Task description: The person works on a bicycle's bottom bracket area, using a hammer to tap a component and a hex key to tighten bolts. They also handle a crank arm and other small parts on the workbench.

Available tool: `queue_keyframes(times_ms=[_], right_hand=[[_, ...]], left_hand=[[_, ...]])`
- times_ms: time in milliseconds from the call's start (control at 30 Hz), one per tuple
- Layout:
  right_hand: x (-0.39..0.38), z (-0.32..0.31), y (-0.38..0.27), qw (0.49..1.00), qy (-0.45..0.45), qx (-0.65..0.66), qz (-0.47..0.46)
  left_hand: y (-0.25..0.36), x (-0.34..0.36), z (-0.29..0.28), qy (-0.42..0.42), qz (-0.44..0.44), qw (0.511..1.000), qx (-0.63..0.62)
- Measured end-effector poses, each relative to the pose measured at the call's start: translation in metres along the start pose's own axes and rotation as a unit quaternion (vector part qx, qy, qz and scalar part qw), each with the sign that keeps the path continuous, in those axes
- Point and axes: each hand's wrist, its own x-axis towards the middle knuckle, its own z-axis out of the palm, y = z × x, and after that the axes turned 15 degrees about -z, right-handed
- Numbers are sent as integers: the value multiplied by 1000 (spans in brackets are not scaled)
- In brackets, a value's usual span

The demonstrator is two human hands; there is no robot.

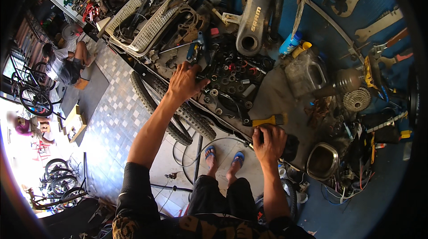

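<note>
My left hand (184,81) reaches over the bench at the near edge of a spread of small metal parts. Its thumb and forefinger are apart, with dark parts showing between them; no held thing is clear. Just beyond its fingertips lies a blue-handled tool (201,43). Rings, sockets and bearings (232,77) cover a dark patch to its right, and a black crank arm (235,107) lies nearer me. My right hand (270,142) is at the bench's front edge, fingers curled in; what they hold, if anything, is hidden. A yellow-handled brush (269,120) lies just beyond it.
A cream plastic basket (149,20) of bike parts stands far left. A large crank arm (255,25) rises at the back. Right are a clear jug (305,72), a cassette (356,99) and a metal tray (322,162). Tyres (187,116) stand against the front edge. A person (67,63) sits left.
</note>
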Motion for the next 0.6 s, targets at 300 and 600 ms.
queue_keyframes(times_ms=[300, 600], right_hand=[[-1, 0, 0, 1000, -2, -10, -5], [0, 0, 0, 1000, -5, -11, -2]], left_hand=[[-31, 22, -28, 45, 3, 979, -201], [-59, 11, -44, 86, 56, 989, -103]])
